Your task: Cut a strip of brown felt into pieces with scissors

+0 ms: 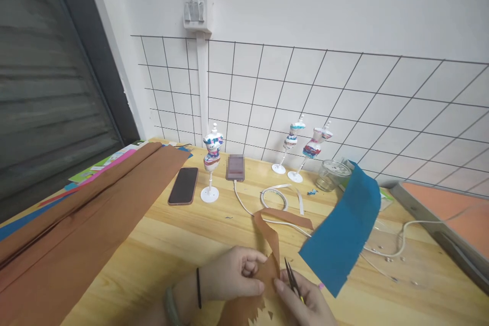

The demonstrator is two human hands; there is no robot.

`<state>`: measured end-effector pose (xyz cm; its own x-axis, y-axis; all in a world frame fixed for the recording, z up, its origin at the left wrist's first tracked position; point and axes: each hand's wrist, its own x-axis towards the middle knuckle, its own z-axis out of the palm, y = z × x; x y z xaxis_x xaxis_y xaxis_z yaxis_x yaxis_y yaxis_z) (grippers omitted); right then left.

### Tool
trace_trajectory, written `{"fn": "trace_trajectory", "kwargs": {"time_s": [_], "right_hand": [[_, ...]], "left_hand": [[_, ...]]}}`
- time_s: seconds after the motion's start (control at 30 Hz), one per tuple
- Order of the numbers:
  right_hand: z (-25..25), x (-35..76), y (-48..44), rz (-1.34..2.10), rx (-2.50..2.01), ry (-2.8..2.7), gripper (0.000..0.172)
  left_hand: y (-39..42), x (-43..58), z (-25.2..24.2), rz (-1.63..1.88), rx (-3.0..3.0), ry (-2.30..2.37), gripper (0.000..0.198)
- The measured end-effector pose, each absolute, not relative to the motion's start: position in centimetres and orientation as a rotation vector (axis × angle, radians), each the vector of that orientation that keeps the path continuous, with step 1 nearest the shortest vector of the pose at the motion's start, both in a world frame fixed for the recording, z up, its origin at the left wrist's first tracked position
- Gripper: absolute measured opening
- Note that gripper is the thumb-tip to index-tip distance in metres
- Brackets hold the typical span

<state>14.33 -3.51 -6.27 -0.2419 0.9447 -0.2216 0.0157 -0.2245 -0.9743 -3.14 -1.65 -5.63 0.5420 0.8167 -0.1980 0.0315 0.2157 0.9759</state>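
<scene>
- Down at the front of the wooden bench (183, 244), both hands meet on one small piece of brown paper (269, 270).
- Left hand (233, 275) is closed, thumb & fingers pinching the paper's left side.
- Right hand (305, 300) is closed round thin black scissors (291, 277), tips pointing up, right by the paper's edge.
- A long brown strip (284, 218) goes up from the held bit & bends over to the right.
- Bottom edge of the paper has small zig-zag teeth (257, 313), so some snips look done. Top part looks smooth, so prob. more left to cut.
- Blue paper sheet (344, 234) curls up just beside the right hand.
- Big brown sheet (76, 224) lies on the left of the bench, not cut as far as I can see.
- Further back: 3 little dress dolls on stands (212, 155), a phone (184, 186), a white cable (273, 196), a glass jar (331, 175).
</scene>
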Motion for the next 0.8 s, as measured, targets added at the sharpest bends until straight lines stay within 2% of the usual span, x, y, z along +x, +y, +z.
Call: {"fn": "trace_trajectory", "kwargs": {"time_s": [0.13, 0.37, 0.6, 0.8], "right_hand": [[-7.6, 14.5, -3.4, 1.656, -1.178, -1.247, 0.033], [-7.7, 15.1, -3.2, 1.482, -1.297, -1.498, 0.032], [-6.2, 16.9, -1.6, 1.065, -1.492, -1.478, 0.029], [-5.3, 17.8, 1.3, 0.607, -1.516, -2.031, 0.016]], "left_hand": [[-1.6, -3.2, -6.0, 0.577, 1.301, 0.878, 0.023], [-1.7, -2.8, -6.2, 0.496, 1.274, 0.982, 0.021], [-2.2, -3.2, -5.6, 0.321, 1.315, 0.972, 0.016], [-2.4, -3.1, -5.9, 0.177, 1.310, 0.963, 0.006]]}}
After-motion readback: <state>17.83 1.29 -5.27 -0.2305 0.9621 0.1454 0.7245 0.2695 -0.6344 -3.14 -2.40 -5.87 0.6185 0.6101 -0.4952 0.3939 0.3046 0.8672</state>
